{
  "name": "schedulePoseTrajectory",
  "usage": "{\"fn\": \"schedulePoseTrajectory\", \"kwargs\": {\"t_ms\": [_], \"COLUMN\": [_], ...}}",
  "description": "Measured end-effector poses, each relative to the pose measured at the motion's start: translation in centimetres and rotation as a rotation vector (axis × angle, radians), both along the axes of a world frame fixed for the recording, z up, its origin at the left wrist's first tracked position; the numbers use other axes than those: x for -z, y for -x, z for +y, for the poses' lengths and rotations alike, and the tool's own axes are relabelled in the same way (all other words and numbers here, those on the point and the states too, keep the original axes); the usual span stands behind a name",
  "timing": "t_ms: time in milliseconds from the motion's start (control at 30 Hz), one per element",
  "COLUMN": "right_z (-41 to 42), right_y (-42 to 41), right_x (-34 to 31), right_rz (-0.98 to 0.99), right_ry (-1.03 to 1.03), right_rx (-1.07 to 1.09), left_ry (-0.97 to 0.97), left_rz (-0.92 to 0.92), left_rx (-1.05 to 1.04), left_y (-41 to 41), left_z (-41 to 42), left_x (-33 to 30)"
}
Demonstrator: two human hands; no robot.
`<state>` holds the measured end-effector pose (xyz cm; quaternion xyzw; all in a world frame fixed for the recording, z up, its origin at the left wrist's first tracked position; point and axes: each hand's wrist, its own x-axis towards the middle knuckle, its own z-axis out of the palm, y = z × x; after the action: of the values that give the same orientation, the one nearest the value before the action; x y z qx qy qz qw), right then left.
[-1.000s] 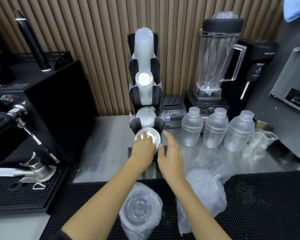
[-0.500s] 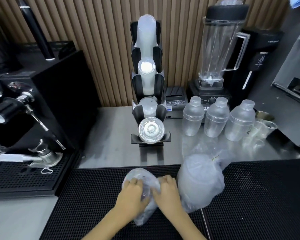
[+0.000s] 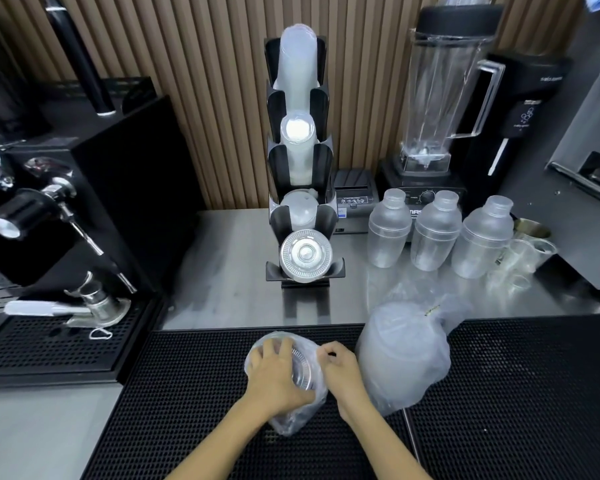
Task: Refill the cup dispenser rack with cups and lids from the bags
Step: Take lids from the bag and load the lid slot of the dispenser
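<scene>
The black cup dispenser rack stands upright on the steel counter, with clear cups in its upper slots and a stack of clear lids in the bottom slot. On the black mat in front lies a small plastic bag of lids. My left hand lies over the bag with its fingers curled around the lids inside. My right hand pinches the bag's plastic at its right side. A larger plastic bag of cups lies just to the right.
An espresso machine with portafilter fills the left. At the back right are a blender, three plastic shakers, a receipt printer and small measuring cups. Black perforated mats cover the near counter.
Both hands drew back from the lids in the rack's bottom slot down to the small bag on the mat. They now grip the bag, and the view has tilted down slightly.
</scene>
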<state>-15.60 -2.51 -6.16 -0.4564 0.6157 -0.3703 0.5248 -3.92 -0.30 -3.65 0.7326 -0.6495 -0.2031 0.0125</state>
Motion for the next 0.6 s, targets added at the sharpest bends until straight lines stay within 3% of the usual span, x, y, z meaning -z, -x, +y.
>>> {"fn": "schedulePoseTrajectory", "kwargs": {"t_ms": [167,400,500,600], "right_z": [0.5,1.1,0.9,0.9], "right_y": [-0.1,-0.4,-0.9,-1.2], "right_x": [-0.4,-0.2,-0.4,-0.6], "right_rz": [0.338,0.57,0.575,0.822], "right_ry": [0.196,0.415,0.507,0.63], "right_rx": [-0.039,-0.051,-0.057,-0.211], "left_ry": [0.245,0.2,0.221,0.209], "left_rz": [0.352,0.879,0.913,0.976], "left_rx": [-0.126,-0.481,-0.513,-0.521], "left_y": [-1.6,-3.7,-3.3,-2.8], "left_z": [1.4,1.2,1.0,1.1], "left_x": [0.0,-0.8,-1.2,-1.7]}}
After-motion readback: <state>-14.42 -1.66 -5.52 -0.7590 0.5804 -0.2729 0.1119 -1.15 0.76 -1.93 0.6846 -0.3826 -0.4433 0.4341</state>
